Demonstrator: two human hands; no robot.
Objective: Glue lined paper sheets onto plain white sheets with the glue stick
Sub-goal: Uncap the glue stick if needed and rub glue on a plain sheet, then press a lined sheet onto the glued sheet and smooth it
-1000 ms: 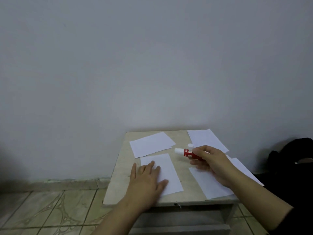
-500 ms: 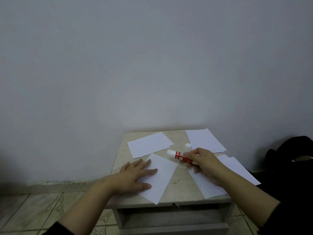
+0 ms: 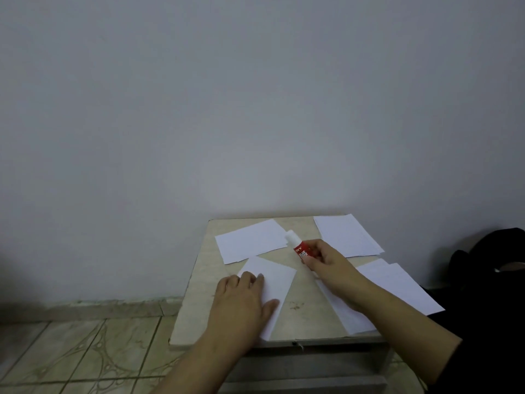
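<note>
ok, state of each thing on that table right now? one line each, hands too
glue stick: uncapped, white tip toward the far left, gripped by the right hand
right hand: curled around the glue stick
left hand: flat, pressing on the near sheet
near sheet: flat on the table, turned at an angle
far left sheets: flat, untouched
far right sheets: flat, untouched
near right sheets: under the right forearm

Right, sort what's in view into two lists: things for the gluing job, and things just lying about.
For the job:
- red and white glue stick, held in the right hand
- white paper sheet under the left hand
- white sheets at the table's far left, far right and near right

Lying about:
- black bag beside the beige table
</note>
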